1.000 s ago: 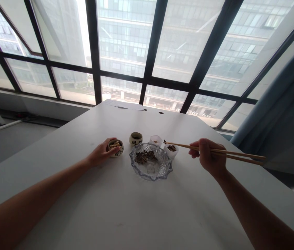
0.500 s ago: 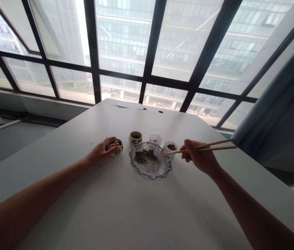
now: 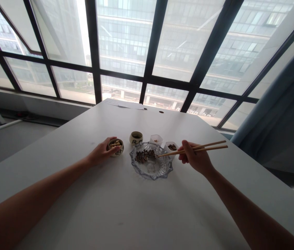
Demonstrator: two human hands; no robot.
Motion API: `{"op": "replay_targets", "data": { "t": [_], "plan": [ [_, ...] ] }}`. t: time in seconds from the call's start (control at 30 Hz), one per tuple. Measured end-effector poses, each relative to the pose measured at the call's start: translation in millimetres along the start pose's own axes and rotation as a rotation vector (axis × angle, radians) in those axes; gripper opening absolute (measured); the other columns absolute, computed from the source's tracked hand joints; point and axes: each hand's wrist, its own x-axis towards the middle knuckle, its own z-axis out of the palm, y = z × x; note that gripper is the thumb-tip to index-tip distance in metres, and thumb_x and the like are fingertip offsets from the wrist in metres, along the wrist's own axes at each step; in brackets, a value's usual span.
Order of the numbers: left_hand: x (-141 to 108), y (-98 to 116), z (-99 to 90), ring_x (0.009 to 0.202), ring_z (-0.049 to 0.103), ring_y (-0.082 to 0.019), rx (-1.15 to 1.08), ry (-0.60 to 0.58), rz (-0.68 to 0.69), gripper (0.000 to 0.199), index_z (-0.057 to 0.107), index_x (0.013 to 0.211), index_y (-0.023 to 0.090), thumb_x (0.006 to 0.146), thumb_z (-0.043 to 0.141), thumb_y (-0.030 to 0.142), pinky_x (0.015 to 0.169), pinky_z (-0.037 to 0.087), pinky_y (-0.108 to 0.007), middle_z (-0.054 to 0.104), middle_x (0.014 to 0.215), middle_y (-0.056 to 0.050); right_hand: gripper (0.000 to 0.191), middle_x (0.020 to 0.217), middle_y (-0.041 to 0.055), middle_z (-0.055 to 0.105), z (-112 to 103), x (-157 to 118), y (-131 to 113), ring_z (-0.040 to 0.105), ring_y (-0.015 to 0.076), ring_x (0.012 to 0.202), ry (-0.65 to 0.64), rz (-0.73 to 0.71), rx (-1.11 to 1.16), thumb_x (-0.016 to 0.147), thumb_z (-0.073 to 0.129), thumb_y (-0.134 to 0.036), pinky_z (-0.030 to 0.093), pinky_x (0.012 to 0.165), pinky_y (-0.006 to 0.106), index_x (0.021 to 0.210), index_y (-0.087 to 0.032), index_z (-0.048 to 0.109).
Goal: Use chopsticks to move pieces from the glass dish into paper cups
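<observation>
My left hand [image 3: 102, 151] is wrapped round the left side of a small cream cup [image 3: 119, 151] with dark characters, filled with what look like peanuts [image 3: 115, 143]. In my right hand [image 3: 195, 157] is a pair of wooden chopsticks [image 3: 209, 146], their tips close together over a scalloped clear glass bowl [image 3: 160, 172]. Dark striped pieces like sunflower seeds [image 3: 145, 156] lie heaped in the bowl's left and middle part. Whether the tips pinch a seed is too small to tell.
Behind the glass bowl stand a second cream cup [image 3: 136, 138] and two clear plastic cups, one with a few small pieces [image 3: 156, 139], one with dark seeds [image 3: 172, 147]. Paper [image 3: 126, 105] lies at the far edge of the white table [image 3: 121, 205], before tall windows.
My right hand and the chopsticks have shifted slightly left, so the tips sit a little nearer the heap in the glass bowl. My left hand stays on its cup.
</observation>
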Motion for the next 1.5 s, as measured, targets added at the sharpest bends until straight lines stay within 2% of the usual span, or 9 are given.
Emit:
{"op": "replay_targets", "data": {
  "t": [0.13, 0.27, 0.6, 0.83, 1.0, 1.1, 1.3, 1.4, 1.5],
  "plan": [
    [-0.5, 1.0, -0.3, 0.112, 0.067, -0.034, 0.018, -0.005, -0.002, 0.094, 0.051, 0.136, 0.012, 0.072, 0.061, 0.08, 0.094, 0.055, -0.044, 0.067, 0.126, -0.02, 0.063, 0.042, 0.0052, 0.061, -7.6, 11.1, 8.5, 0.051, 0.0124, 0.029, 0.122, 0.132, 0.134, 0.073, 0.066, -0.077, 0.038, 0.028, 0.022, 0.061, -0.014, 0.066],
    [-0.3, 1.9, -0.4, 0.112, 0.067, -0.035, 0.01, -0.004, 0.003, 0.094, 0.051, 0.136, 0.013, 0.072, 0.061, 0.08, 0.093, 0.055, -0.044, 0.067, 0.126, -0.019, 0.061, 0.042, 0.005, 0.06, -15.0, 17.9, 13.2, 0.049, 0.0118, 0.029, 0.169, 0.162, 0.21, 0.072, 0.069, -0.073, 0.037, 0.027, 0.022, 0.061, -0.014, 0.066],
    [0.4, -0.2, -0.1, 0.113, 0.066, -0.035, -0.001, -0.008, 0.007, 0.094, 0.05, 0.137, 0.012, 0.072, 0.062, 0.079, 0.093, 0.056, -0.044, 0.066, 0.128, -0.02, 0.061, 0.045, 0.0038, 0.062, -33.2, 12.6, -0.6, 0.053, 0.0116, 0.032, 0.362, -0.119, -0.142, 0.087, 0.054, -0.072, 0.043, 0.033, 0.022, 0.065, -0.016, 0.067],
    [1.1, -3.3, -0.2, 0.114, 0.066, -0.034, 0.015, -0.002, 0.018, 0.09, 0.051, 0.136, 0.014, 0.074, 0.062, 0.077, 0.095, 0.055, -0.046, 0.066, 0.128, -0.019, 0.061, 0.049, 0.0049, 0.064, -29.1, 7.4, -11.0, 0.055, 0.0119, 0.038, 0.259, -0.145, -0.175, 0.084, 0.056, -0.073, 0.045, 0.037, 0.022, 0.066, -0.016, 0.068],
    [1.6, -5.8, -0.3, 0.113, 0.066, -0.034, 0.012, -0.012, 0.02, 0.09, 0.049, 0.137, 0.013, 0.075, 0.062, 0.077, 0.095, 0.055, -0.044, 0.066, 0.128, -0.019, 0.062, 0.047, 0.0044, 0.062, -4.6, -2.5, -7.7, 0.053, 0.0119, 0.036, -0.03, -0.063, -0.071, 0.084, 0.056, -0.074, 0.041, 0.035, 0.023, 0.063, -0.017, 0.067],
    [0.9, -3.3, -0.2, 0.112, 0.066, -0.034, 0.008, -0.015, 0.016, 0.092, 0.049, 0.137, 0.012, 0.074, 0.061, 0.078, 0.094, 0.055, -0.044, 0.066, 0.127, -0.02, 0.059, 0.05, 0.0044, 0.063, 11.2, -7.9, 5.6, 0.055, 0.0126, 0.04, -0.119, -0.053, -0.071, 0.087, 0.055, -0.071, 0.042, 0.037, 0.023, 0.068, -0.017, 0.067],
    [0.6, -0.9, 0.3, 0.112, 0.067, -0.035, -0.001, -0.003, 0.016, 0.093, 0.051, 0.135, 0.012, 0.072, 0.062, 0.079, 0.093, 0.056, -0.044, 0.067, 0.126, -0.019, 0.051, 0.055, 0.0042, 0.065, 21.5, -13.8, 23.6, 0.058, 0.0139, 0.045, -0.085, -0.149, -0.047, 0.092, 0.054, -0.063, 0.046, 0.043, 0.025, 0.073, -0.018, 0.068],
    [0.4, 0.0, 0.3, 0.113, 0.066, -0.035, 0.003, -0.004, 0.014, 0.094, 0.051, 0.136, 0.012, 0.072, 0.062, 0.08, 0.094, 0.055, -0.044, 0.067, 0.127, -0.019, 0.051, 0.054, 0.0039, 0.064, 21.0, -14.6, 23.6, 0.056, 0.0135, 0.042, 0.002, -0.151, 0.0, 0.093, 0.054, -0.062, 0.045, 0.041, 0.025, 0.073, -0.018, 0.069],
    [0.0, 1.2, -0.2, 0.112, 0.066, -0.034, 0.005, -0.008, 0.008, 0.095, 0.05, 0.136, 0.012, 0.071, 0.061, 0.081, 0.095, 0.055, -0.045, 0.067, 0.126, -0.02, 0.05, 0.056, 0.004, 0.066, 23.8, -14.5, 24.7, 0.057, 0.0142, 0.044, -0.011, -0.128, 0.034, 0.091, 0.056, -0.063, 0.046, 0.041, 0.026, 0.074, -0.018, 0.069]
  ]
}}
